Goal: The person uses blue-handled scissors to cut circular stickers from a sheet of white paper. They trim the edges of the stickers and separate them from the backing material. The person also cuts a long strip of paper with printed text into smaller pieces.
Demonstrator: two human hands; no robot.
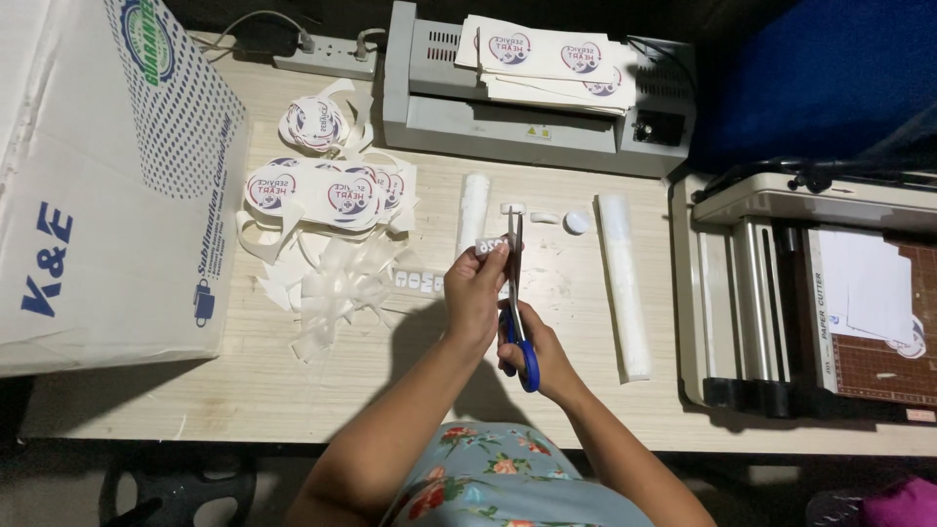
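At table centre the left hand [475, 283] pinches a small printed strip [491, 244], the right hand [532, 349] clenching blue-handled scissors [518, 312] through it; cut round stickers [327, 190] heap at ten o'clock, uncut sheets [547, 59] wait at twelve.

A small print-and-craft workshop, likely run from a home. A pale wood-grain bench [293, 390] carries a grey laminator [508, 107] at 12 o'clock with printed sheets [547, 59] stacked on it. At 3 o'clock sits a paper cutter [830, 293] with a gridded bed. Round cut-out stickers [322, 185] and trimmed scraps [342, 283] pile up at 10 o'clock. A large white carton [98, 176] stands at 9 o'clock, and a power strip [322, 54] lies at 11 o'clock.
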